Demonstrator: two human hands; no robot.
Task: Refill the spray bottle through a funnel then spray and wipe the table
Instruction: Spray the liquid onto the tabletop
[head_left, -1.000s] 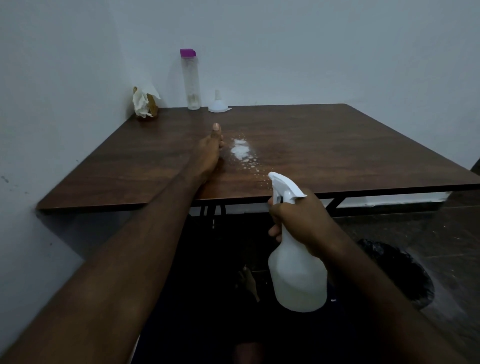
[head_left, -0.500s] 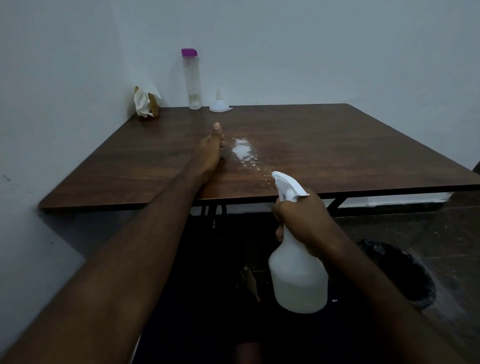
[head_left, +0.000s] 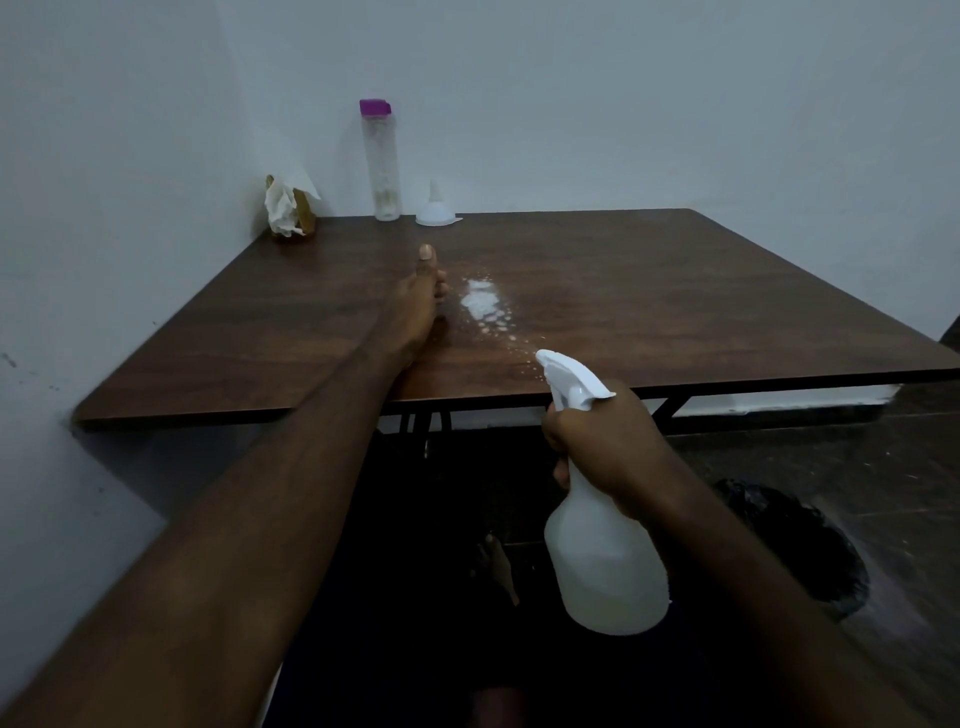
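Standing against the wall corner, the dark brown wooden table (head_left: 649, 291) bears a wet foam patch (head_left: 483, 306) near its front edge. The right hand (head_left: 613, 447) is clamped around the white plastic spray bottle (head_left: 602, 561), held before that edge. The left hand (head_left: 418, 306) rests loosely curled beside the patch, holding nothing. The small white funnel (head_left: 436, 213) sits at the back edge.

**Spray bottle aimed at wet table**

White spray bottle (head_left: 605, 561) is held upright at the near edge of the brown table (head_left: 675, 291), nozzle toward a foamy wet patch (head_left: 483, 304). The white funnel (head_left: 435, 213) sits inverted beside a clear purple-capped bottle (head_left: 382, 161); crumpled cloth (head_left: 285, 208) in the corner.
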